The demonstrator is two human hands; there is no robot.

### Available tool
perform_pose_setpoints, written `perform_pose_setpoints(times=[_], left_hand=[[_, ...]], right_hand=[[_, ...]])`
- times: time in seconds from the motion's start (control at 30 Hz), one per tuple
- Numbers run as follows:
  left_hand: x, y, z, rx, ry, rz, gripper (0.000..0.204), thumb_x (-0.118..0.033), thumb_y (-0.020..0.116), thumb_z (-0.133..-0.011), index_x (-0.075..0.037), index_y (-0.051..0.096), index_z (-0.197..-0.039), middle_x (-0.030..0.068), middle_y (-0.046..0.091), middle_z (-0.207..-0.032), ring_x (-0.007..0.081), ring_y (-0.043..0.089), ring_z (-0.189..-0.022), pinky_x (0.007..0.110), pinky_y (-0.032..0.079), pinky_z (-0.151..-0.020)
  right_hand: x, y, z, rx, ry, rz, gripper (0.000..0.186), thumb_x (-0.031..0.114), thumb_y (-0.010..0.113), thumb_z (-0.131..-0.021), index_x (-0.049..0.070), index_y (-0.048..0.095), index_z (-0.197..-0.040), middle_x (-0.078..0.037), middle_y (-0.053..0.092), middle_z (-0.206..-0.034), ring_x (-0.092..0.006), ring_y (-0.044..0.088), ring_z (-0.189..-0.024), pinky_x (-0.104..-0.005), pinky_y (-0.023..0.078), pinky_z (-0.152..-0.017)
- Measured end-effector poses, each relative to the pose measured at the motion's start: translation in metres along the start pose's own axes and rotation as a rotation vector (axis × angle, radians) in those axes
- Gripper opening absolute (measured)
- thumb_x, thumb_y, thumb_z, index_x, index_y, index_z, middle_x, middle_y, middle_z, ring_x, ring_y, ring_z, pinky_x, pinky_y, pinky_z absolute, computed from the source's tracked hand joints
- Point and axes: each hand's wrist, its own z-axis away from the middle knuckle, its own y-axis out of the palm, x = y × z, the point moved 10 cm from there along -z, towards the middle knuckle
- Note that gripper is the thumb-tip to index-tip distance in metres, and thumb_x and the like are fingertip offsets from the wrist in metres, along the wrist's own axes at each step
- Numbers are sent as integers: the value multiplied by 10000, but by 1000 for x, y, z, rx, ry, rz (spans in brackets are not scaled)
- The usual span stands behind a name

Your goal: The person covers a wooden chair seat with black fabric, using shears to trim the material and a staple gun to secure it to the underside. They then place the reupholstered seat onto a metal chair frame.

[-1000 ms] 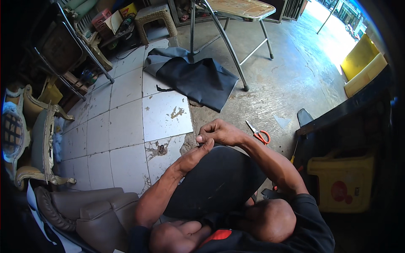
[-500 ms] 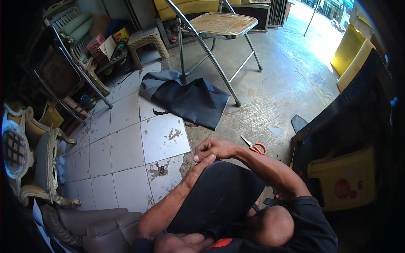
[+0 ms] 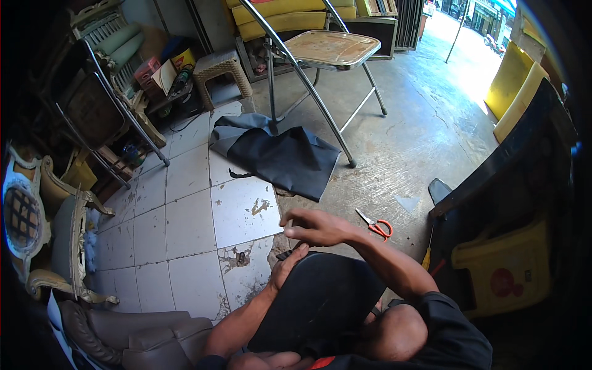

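Carved chair (image 3: pixel 77 246) standing at tiled floor's (image 3: pixel 188 228) left edge. Dark sheet (image 3: pixel 277 154) lying crumpled over tiles' right edge, onto concrete floor (image 3: pixel 394 148). Folding chair (image 3: pixel 327 48) standing beyond. Left hand (image 3: pixel 290 265) pinching far-left corner of black panel (image 3: pixel 317 302), which is resting on lap. Right hand (image 3: pixel 317 228) hovering above, fingers curling; cannot tell if gripping anything. Scissors (image 3: pixel 375 224) lying on concrete, right of tile edge. Versus earlier: right hand lifting clear of left; dark flap (image 3: pixel 283 254) now showing beside left.
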Motion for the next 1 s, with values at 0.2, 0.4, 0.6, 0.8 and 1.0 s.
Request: perform_pose_setpoints(times=[0.2,0.4,0.6,0.8,1.0], left_hand=[[-67,65,50,28,-18,109,485,-355,438,-1090,55,694,-1142,140,748,-1067,193,708,-969,299,551,-911],[-190,90,118,-303,523,-359,422,-298,478,-1056,40,698,-933,96,721,-855,153,655,-788,295,524,-803],[-214,220,154,-71,1417,-1181,191,-82,692,-872,-1,632,-710,113,732,-910,194,680,-731,317,534,-612],[-48,134,24,-68,1301,-1587,167,-86,757,-810,-26,639,-709,93,748,-1030,257,683,-813,377,562,-688],[38,33,-24,-250,876,-1314,190,-154,742,-890,-4,668,-801,221,638,-1306,413,594,-1187,511,465,-1029]], right_hand=[[-57,-1,115,4,86,246,974,556,870,-739,80,492,-1500,-199,621,-1339,-361,575,-1294,-434,463,-1071],[-3,-22,74,-455,-144,357,652,371,895,-757,92,650,-1293,-129,654,-1197,-314,585,-1200,-442,447,-1027],[-76,60,-19,-247,-151,-1163,699,490,518,-1070,47,339,-1581,-154,467,-1528,-271,433,-1425,-404,361,-1191],[-215,96,12,-594,328,-1900,671,578,445,-1063,58,492,-1483,-137,576,-1427,-231,566,-1218,-388,461,-1056],[-269,43,103,-672,412,-1145,723,630,439,-1041,18,596,-1392,-144,637,-1367,-227,627,-1180,-398,497,-1015]])
